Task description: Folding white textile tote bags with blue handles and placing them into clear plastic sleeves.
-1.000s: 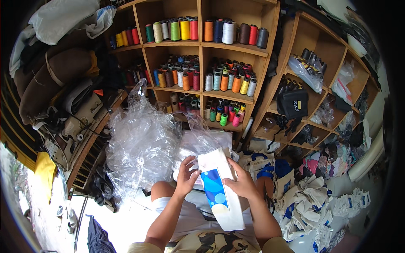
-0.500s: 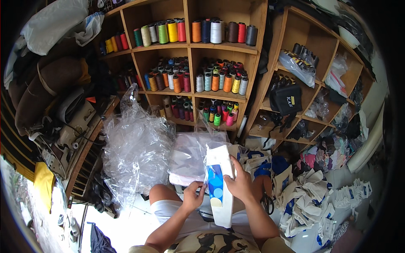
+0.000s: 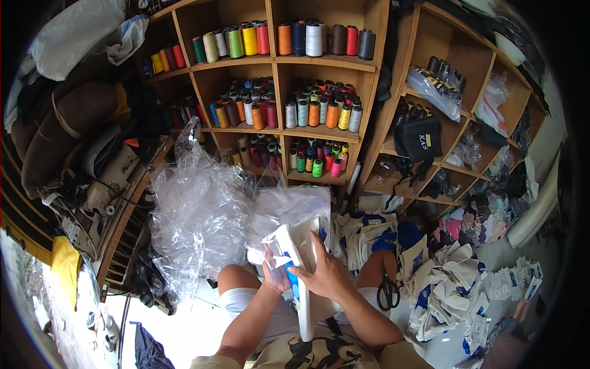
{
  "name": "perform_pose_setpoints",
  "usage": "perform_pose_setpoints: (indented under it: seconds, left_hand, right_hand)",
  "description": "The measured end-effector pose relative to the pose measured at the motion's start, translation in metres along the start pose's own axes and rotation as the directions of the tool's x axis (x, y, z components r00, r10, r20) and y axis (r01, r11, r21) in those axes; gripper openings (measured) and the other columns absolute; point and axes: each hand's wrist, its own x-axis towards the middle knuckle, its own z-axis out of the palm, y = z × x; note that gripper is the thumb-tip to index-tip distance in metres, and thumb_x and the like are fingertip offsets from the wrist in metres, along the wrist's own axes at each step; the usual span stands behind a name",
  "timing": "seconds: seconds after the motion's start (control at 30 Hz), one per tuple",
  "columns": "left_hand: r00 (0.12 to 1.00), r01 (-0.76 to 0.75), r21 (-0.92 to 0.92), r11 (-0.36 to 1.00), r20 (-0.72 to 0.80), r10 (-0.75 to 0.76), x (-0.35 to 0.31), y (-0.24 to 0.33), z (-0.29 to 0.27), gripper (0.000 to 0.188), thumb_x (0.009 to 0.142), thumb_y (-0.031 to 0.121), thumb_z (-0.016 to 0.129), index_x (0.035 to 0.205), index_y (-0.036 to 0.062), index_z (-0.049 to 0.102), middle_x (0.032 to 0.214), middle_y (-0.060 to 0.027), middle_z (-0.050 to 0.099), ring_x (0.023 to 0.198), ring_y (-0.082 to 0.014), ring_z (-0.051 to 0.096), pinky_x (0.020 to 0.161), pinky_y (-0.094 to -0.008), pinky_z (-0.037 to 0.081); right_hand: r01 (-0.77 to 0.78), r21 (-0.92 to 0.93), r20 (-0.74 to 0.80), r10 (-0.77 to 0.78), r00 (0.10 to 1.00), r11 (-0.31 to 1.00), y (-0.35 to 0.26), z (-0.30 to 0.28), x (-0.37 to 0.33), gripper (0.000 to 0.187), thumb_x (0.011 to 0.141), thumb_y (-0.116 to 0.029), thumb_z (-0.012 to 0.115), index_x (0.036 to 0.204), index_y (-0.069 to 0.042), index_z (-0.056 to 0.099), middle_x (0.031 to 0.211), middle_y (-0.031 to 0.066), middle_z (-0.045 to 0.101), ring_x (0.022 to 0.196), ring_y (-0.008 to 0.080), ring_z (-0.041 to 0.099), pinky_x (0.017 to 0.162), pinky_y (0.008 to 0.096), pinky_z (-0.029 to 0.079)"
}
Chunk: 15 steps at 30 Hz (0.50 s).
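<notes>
A folded cream cloth bundle (image 3: 305, 307) with a blue printed panel stands tilted above my lap, with the look of a folded cloth bag. My right hand (image 3: 322, 273) grips it from the right, thumb on the blue panel and fingers spread over the far side. At its left edge, my left hand (image 3: 275, 275) holds it, thumb up, beside a bent white flap; some of those fingers are hidden. Just beyond the bundle lies a flat stack of clear plastic sleeves (image 3: 289, 203). Black-handled scissors (image 3: 388, 293) are by my right knee.
A big heap of crumpled clear plastic (image 3: 200, 215) rises left of the sleeves. Wooden shelves (image 3: 326, 130) with thread cones stand ahead. Cream and blue cloth pieces (image 3: 442, 286) lie piled on the floor at right. At left is a sewing machine (image 3: 101, 194); another person's arm shows far right.
The bundle has turned more edge-on and moved slightly left and nearer me. My left hand has come up onto its left edge, and my right hand has shifted left over it.
</notes>
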Motion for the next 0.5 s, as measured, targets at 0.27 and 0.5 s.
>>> perform_pose_setpoints:
  seconds: [0.27,0.5]
  left_hand:
    - [0.989,0.116,-0.198,0.973,0.109,-0.096,0.010,-0.017,-0.056,0.084,0.089,0.072,0.032,0.140,0.0070,0.043,0.135,-0.0185,0.052,0.120,-0.0367,0.053,0.102,-0.0508,0.042]
    - [0.889,0.405,-0.331,0.853,0.363,-0.281,0.020,-0.014,-0.121,0.082,0.090,0.071,0.033,0.140,0.0070,0.044,0.134,-0.0186,0.052,0.119,-0.0366,0.054,0.101,-0.0506,0.043]
  right_hand:
    - [-0.047,0.255,-0.102,0.076,0.992,0.966,0.040,0.007,-0.009,0.083,0.090,-0.027,0.064,0.150,-0.010,0.009,0.092,0.0238,0.068,0.078,0.0392,0.067,0.070,0.0431,0.052]
    - [-0.162,0.499,-0.128,0.257,0.958,0.851,0.104,0.031,0.020,0.040,0.092,-0.035,0.060,0.109,0.000,0.057,0.072,0.0113,0.062,0.069,0.0214,0.059,0.068,0.0349,0.047]
